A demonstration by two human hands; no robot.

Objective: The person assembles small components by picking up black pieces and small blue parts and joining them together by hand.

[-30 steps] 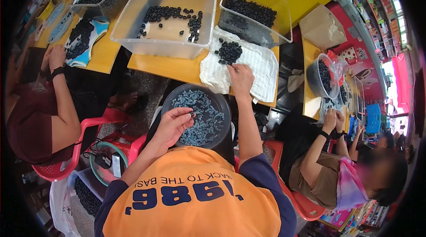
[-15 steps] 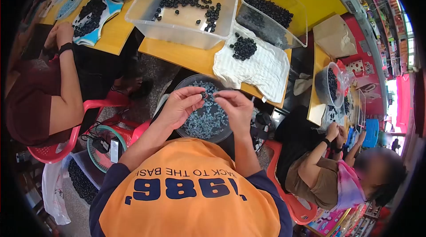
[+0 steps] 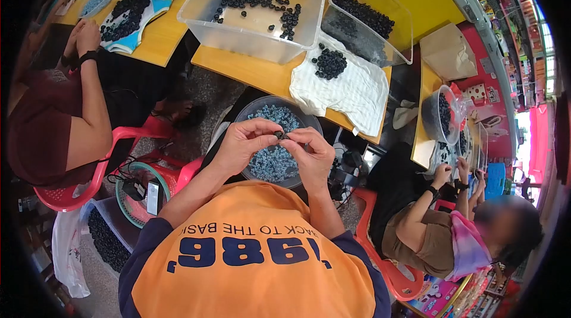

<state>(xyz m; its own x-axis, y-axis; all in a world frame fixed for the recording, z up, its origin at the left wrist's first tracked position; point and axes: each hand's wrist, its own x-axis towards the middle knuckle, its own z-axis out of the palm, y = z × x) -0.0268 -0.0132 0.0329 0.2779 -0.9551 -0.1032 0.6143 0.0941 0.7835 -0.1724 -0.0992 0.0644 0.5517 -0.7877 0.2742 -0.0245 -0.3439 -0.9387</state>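
My left hand (image 3: 250,142) pinches a small round black part (image 3: 279,135) between thumb and fingertips. My right hand (image 3: 310,150) is closed in a pinch right against it; whatever tiny piece its fingertips hold is hidden. Both hands are over a dark round basin (image 3: 310,120), which contains many small pale-blue, clear-looking pieces (image 3: 272,164). Beyond the basin, a pile of similar black parts (image 3: 329,62) rests on a white cloth (image 3: 363,89) at the table's edge.
On the yellow table (image 3: 238,71) stand a large clear bin (image 3: 256,41) and a smaller bin (image 3: 369,44), both holding black parts. A co-worker (image 3: 47,133) sits at left, another (image 3: 422,235) at right. A green-rimmed basket (image 3: 123,199) is on my left.
My right hand has moved left, bringing its fingertips from slightly apart to touching the black part in my left hand. The view has shifted slightly. The right co-worker's hands have spread apart.
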